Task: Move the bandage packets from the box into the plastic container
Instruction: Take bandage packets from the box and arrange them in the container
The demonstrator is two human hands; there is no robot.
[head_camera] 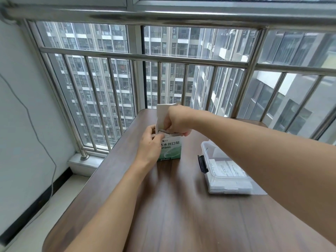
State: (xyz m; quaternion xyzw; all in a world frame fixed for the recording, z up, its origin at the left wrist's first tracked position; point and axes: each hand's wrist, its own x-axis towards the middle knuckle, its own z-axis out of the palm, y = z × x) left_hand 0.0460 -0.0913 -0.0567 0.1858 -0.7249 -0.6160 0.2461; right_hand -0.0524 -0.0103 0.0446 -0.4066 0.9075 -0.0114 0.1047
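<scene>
Wooden table beside railed window; left hand grips box, right hand pinches packets inside.

A brown wooden table stands beside a steel window railing.

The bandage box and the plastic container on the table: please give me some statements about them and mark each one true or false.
1. The bandage box stands upright on the table with its top flap open. True.
2. The plastic container is to the left of the box. False: it lies to the right of the box.
3. The right hand reaches into the open top of the box. True.
4. The left hand rests flat on the table, away from the box. False: it holds the left side of the box.
5. The container holds nothing. False: white packets already lie inside it.
</scene>
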